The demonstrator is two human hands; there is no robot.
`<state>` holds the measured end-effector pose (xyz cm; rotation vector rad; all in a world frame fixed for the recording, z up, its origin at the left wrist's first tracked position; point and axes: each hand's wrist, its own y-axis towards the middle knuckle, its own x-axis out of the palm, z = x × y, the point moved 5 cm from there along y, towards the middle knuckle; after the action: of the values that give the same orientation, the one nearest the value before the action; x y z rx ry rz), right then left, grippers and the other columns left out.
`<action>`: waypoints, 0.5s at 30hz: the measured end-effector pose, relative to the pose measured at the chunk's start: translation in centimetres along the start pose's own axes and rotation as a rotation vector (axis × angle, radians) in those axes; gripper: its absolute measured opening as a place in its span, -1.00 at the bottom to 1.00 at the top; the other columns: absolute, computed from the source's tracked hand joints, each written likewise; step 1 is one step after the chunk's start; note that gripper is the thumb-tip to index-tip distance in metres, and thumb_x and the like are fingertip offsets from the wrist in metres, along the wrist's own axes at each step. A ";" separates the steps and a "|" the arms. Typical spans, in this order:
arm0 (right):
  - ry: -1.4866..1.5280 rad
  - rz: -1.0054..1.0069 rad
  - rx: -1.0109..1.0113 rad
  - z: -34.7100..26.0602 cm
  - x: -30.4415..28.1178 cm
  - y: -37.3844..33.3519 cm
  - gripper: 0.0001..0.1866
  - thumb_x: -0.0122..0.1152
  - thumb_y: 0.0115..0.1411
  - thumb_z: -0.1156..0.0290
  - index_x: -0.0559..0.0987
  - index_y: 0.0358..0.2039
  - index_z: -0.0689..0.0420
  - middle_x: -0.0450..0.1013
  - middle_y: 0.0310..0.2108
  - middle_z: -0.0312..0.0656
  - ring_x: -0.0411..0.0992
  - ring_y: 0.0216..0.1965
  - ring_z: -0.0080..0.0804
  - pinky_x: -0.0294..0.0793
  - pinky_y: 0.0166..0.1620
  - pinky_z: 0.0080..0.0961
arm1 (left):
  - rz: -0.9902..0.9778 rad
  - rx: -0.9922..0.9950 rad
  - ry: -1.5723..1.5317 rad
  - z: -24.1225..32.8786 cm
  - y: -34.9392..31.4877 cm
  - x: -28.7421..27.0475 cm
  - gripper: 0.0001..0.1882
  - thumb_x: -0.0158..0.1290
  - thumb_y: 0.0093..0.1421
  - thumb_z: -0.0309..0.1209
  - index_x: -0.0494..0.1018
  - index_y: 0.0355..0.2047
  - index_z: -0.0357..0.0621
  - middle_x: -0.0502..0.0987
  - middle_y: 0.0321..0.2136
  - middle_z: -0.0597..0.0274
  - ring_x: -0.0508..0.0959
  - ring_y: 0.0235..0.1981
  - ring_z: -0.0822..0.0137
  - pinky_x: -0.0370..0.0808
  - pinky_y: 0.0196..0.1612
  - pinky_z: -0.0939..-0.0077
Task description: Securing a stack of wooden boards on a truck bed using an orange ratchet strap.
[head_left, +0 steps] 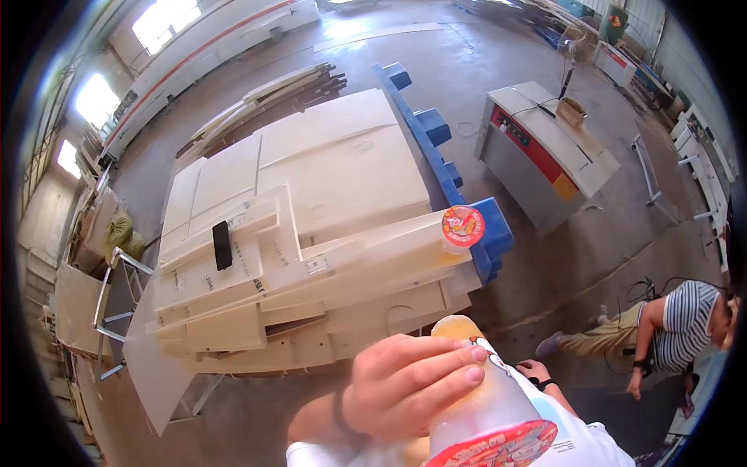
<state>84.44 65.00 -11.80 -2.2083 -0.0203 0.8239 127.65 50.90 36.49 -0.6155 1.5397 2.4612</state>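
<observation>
At lower centre, the left hand (408,389) is clamped on a tilted cup (498,406); just right, the right hand (534,370) is partly hidden, its grip impossible to tell; right of centre, a second lidded cup (463,226) sits on pale panels (342,167).

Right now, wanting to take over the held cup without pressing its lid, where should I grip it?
Probably the wall of the cup beside its red lid, from the right: the left hand holds it from the left, and that wider end shows uncovered wall.
</observation>
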 end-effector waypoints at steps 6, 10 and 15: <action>0.013 0.034 0.003 1.2 0.2 -0.8 -0.57 0.38 0.21 0.18 0.72 -0.04 0.24 0.69 -0.18 -0.02 0.66 -0.20 -0.27 0.63 -0.05 -0.39 | 0.011 -0.226 -0.010 -3.6 -0.9 -1.8 -0.44 0.38 0.10 -0.20 0.51 0.03 -0.24 0.69 -0.15 0.04 0.68 -0.10 0.10 0.65 -0.07 0.24; 0.060 0.066 0.051 3.2 0.3 -2.1 -0.58 0.38 0.21 0.18 0.72 -0.05 0.24 0.69 -0.22 -0.04 0.65 -0.26 -0.34 0.63 -0.11 -0.41 | 0.315 -0.927 -0.549 -13.6 -4.6 -0.7 -0.48 0.42 0.08 -0.39 0.55 0.03 -0.30 0.70 -0.18 0.19 0.68 -0.13 0.24 0.64 -0.06 0.43; 0.133 0.093 0.094 5.7 0.4 -4.0 -0.63 0.37 0.23 0.19 0.74 -0.08 0.20 0.70 -0.27 -0.11 0.64 -0.33 -0.41 0.62 -0.17 -0.44 | 0.180 -0.929 -0.093 -29.2 -7.3 -2.5 -0.34 0.48 -0.01 -0.28 0.52 0.08 -0.26 0.72 -0.19 0.16 0.68 -0.15 0.29 0.59 -0.05 0.38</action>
<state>82.49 71.69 -12.23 -2.1836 0.1840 0.7113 139.83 28.40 20.47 -0.4616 0.3401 3.2181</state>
